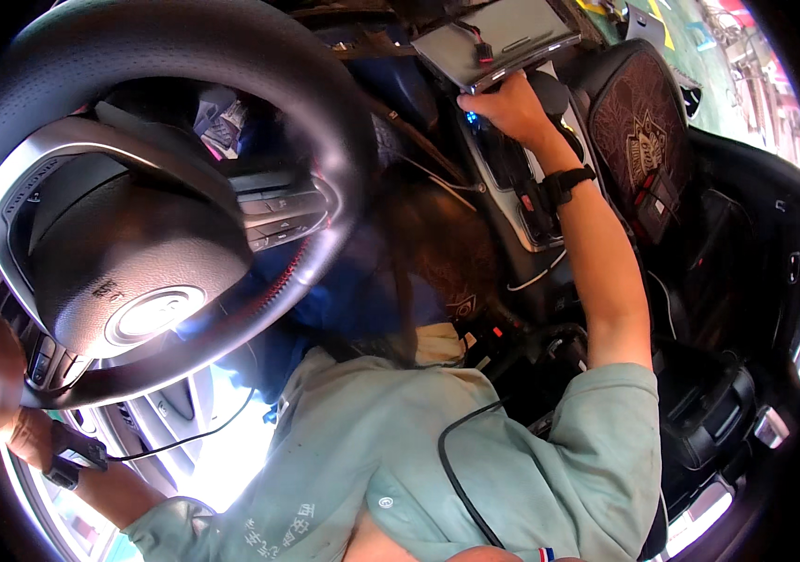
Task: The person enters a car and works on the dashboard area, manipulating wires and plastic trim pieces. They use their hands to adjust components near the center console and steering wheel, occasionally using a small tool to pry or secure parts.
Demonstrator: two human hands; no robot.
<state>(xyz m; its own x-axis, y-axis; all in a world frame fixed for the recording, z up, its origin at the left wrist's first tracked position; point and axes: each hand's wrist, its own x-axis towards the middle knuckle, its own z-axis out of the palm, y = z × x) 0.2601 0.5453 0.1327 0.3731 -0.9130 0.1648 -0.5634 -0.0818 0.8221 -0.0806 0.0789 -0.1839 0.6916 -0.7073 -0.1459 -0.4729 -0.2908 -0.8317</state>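
Note:
My right hand (510, 110) reaches forward and is closed on the near edge of a flat display unit (512, 42). The unit lies tilted at the top of the centre console, with a short dark cable and plug (483, 52) on its face. At the far left my left hand (2, 384) is wrapped about the left rim of the black steering wheel (330, 140). Glare and the picture's edge blur its fingers. Each wrist wears a dark band, and a thin black cable runs from the left one.
The centre console (535, 206) with its gear area runs below the display. To its right stands a patterned passenger seat (634, 122), with a small dark box (654, 206) on it. A dark door panel (746, 206) lies farther right. Bright light floods the lower left.

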